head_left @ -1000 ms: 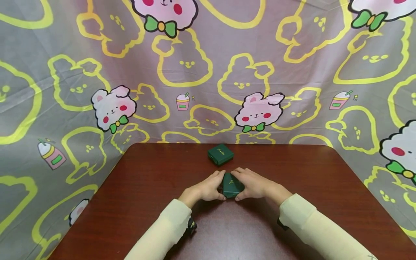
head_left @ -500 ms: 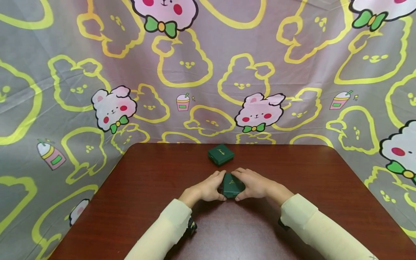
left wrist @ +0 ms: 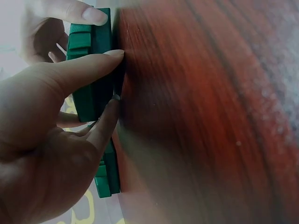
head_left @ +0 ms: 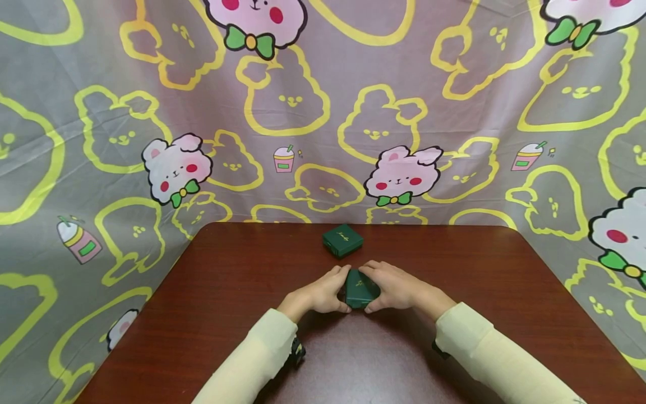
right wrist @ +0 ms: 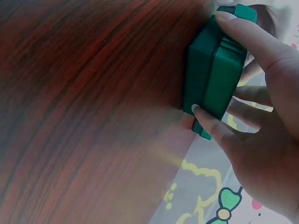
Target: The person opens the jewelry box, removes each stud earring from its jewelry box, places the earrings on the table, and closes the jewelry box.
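Observation:
A small dark green box (head_left: 361, 289) with gold script on its lid is held between my two hands, at the middle of the table. My left hand (head_left: 327, 289) grips its left side, thumb on the near edge. On the opposite side my right hand (head_left: 396, 286) grips it, with the thumb at the near right corner. The left wrist view shows the green box (left wrist: 86, 98) with a ridged edge, standing close to the tabletop. In the right wrist view a seam runs along the side of the green box (right wrist: 210, 70). The far fingertips are partly hidden.
A second green box (head_left: 343, 239) with gold script lies shut behind the hands, near the table's back edge. The brown wood table (head_left: 242, 269) has rounded back corners. A grey curtain (head_left: 313, 112) with cartoon rabbits hangs round its back and sides.

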Motion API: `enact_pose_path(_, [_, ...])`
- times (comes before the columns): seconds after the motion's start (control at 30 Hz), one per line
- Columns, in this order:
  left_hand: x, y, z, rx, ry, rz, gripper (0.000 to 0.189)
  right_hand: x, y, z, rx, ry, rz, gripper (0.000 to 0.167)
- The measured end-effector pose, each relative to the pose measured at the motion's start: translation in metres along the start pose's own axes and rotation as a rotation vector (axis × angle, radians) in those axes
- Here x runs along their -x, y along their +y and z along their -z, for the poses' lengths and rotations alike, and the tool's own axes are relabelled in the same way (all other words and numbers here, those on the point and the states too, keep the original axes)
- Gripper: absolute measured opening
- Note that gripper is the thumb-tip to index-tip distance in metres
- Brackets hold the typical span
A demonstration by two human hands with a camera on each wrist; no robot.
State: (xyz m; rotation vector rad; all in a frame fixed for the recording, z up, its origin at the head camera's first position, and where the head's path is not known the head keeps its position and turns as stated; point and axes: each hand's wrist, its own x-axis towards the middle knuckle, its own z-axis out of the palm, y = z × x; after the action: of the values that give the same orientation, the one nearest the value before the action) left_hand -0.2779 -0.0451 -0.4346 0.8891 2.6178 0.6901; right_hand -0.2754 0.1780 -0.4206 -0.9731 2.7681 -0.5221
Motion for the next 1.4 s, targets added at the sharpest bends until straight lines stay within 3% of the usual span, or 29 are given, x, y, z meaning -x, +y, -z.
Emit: enact_pose_path(1.4, [-0.0023, 0.0049, -0.0017, -0.017, 0.018, 0.026, 0.105, 0.0024, 0.0024, 0.0056, -0.038, 0.0, 0.015, 0.086])
